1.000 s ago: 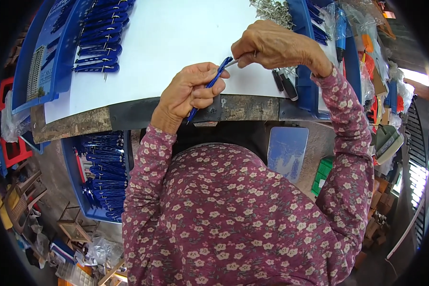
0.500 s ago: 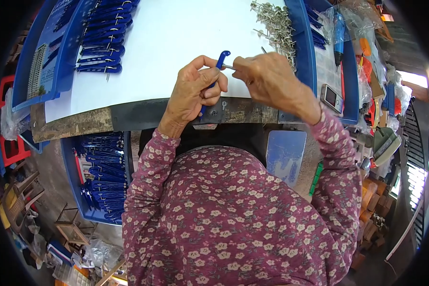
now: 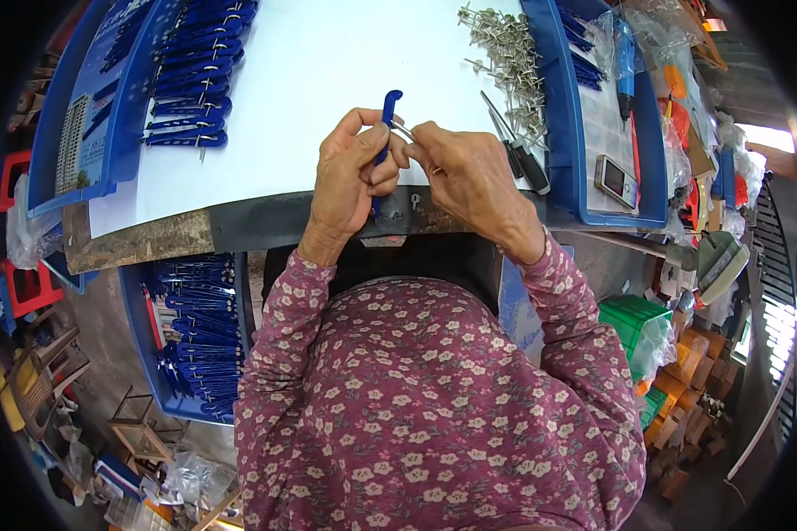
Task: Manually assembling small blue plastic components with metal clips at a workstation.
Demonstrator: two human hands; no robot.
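Upright in the fingers of my left hand [image 3: 350, 177] is a slim blue plastic piece [image 3: 390, 108] with a rounded, hooked top. The lower part of it passes behind my fingers. My right hand [image 3: 483, 181] is closed in a pinch on a thin silver metal part [image 3: 404, 131], whose tip meets the side of the blue piece. Fingers hide most of that metal part, so its full shape does not show. Both hands are above the front edge of the white-covered table [image 3: 345, 53].
At the left lies a row of finished-looking blue pieces [image 3: 199, 97] with metal pins. A pile of silver pins [image 3: 509, 66] is at the right, near a black-handled tool [image 3: 531, 164]. Blue trays [image 3: 568, 115] flank the sheet; one holds a small device [image 3: 615, 181]. Below, a blue bin [image 3: 133, 327] holds more pieces.
My right hand has come lower and its forearm has swung inward, uncovering the black-handled tool. The blue piece has shifted slightly left and stands more upright in my left hand.
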